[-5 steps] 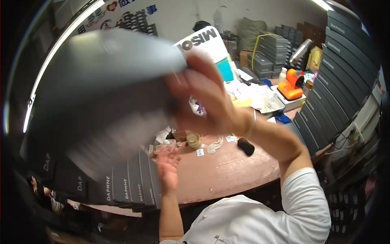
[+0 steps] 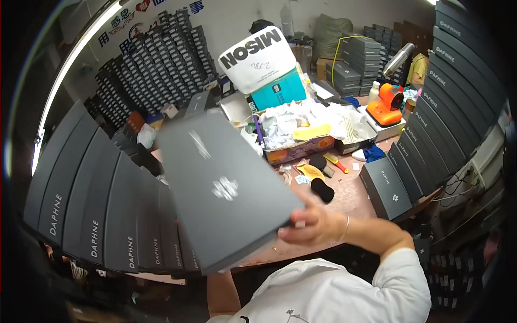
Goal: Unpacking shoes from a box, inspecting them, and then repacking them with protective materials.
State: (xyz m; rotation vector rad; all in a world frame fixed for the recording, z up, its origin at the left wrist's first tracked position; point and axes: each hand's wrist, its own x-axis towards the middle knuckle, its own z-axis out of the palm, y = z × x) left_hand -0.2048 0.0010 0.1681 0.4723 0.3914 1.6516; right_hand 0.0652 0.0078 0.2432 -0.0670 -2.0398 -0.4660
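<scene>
A dark grey shoebox (image 2: 231, 161) with a pale flower mark on its lid hangs tilted above the table, slightly blurred. My right hand (image 2: 318, 223) grips its near right corner, thumb and fingers wrapped round the edge. My left forearm (image 2: 222, 293) reaches up beneath the box; the left hand itself is hidden behind it. Close on the left stands a tall stack of similar grey boxes (image 2: 81, 199). Just beyond my right hand, a black oval pad (image 2: 322, 190) lies on the pinkish tabletop (image 2: 350, 207).
On the right rises another stack of grey boxes (image 2: 441, 113), with one box (image 2: 385, 185) at its foot. Further back are a carton of crumpled white paper (image 2: 296, 153), an orange device (image 2: 385, 110) and a white bag (image 2: 258, 62). Many boxes line the far wall.
The shoebox has come down from high on the left to the middle, its lid now facing me. My right hand moved down with it. My left hand, open before, is now hidden behind the box.
</scene>
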